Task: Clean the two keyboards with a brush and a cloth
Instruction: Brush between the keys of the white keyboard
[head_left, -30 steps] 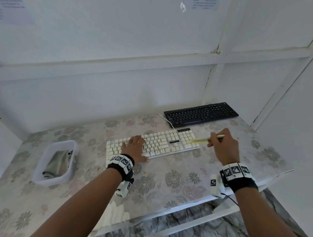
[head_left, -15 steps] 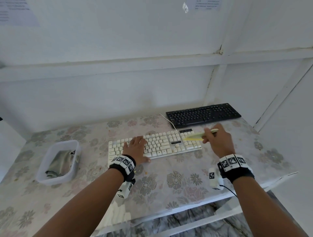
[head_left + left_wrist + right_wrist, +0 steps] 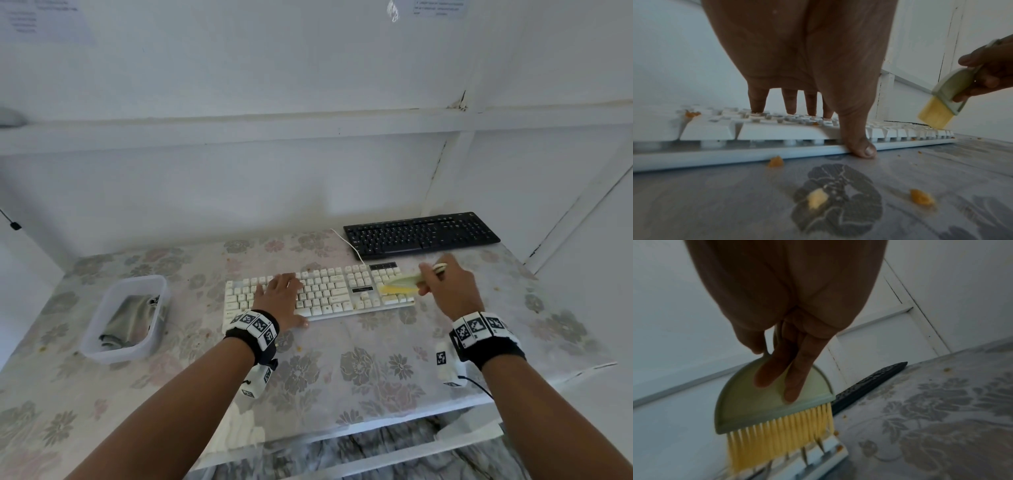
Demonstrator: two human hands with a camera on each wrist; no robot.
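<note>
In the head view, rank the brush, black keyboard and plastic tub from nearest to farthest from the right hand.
1. brush: held in the right hand, bristles on the white keyboard's right end.
2. black keyboard: behind the hand, by the wall.
3. plastic tub: far left, beyond the left hand.

Left hand (image 3: 801, 53) over white keyboard (image 3: 756, 129): four fingertips (image 3: 757, 105) down on the keys, thumb against its front edge, touching the surface (image 3: 941, 170). Right hand (image 3: 988, 68) at far right, fingers curled round a pale green brush (image 3: 949, 91); yellow bristles meet the keyboard's far end. Orange crumbs (image 3: 920, 198) lie on the floral-patterned surface and among the keys; one pale yellow bit (image 3: 817, 200) nearer the camera.
</note>
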